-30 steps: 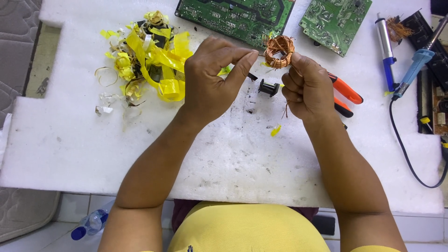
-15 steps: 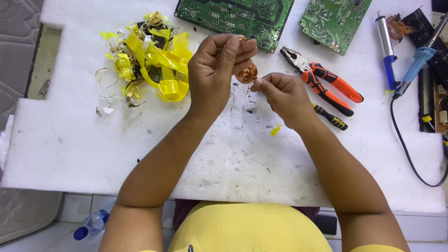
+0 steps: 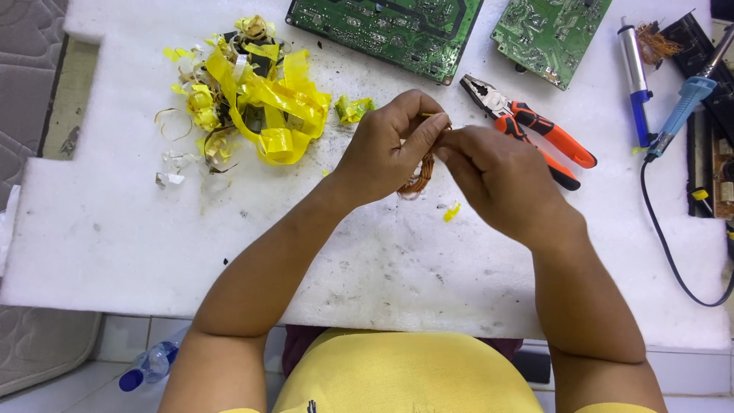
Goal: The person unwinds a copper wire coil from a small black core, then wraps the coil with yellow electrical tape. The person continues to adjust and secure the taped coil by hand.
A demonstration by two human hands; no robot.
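Copper wire coil (image 3: 417,177), small and loosely wound, sits pinched in the left hand (image 3: 386,149), fingers curled closed around it, thumb and forefinger meeting at the top. Right hand (image 3: 493,174) closes against it from the other side, fingertips (image 3: 443,141) pressed together on what looks like a fine wire end; the strand itself is too thin to confirm. Risk, as judged: a sharp tug could snap the thin wire or let the coil slip from the pinch and drop onto the white foam pad (image 3: 115,229) below the fingers. Just beyond the right fingers lie orange-handled pliers (image 3: 527,126), close enough to snag a sleeve of wire. Farther out from the left fingers: a heap of yellow tape scraps (image 3: 256,103). Beyond both hands: two green circuit boards (image 3: 386,30). Well off past the right hand: a blue soldering iron (image 3: 680,107) and its cord.
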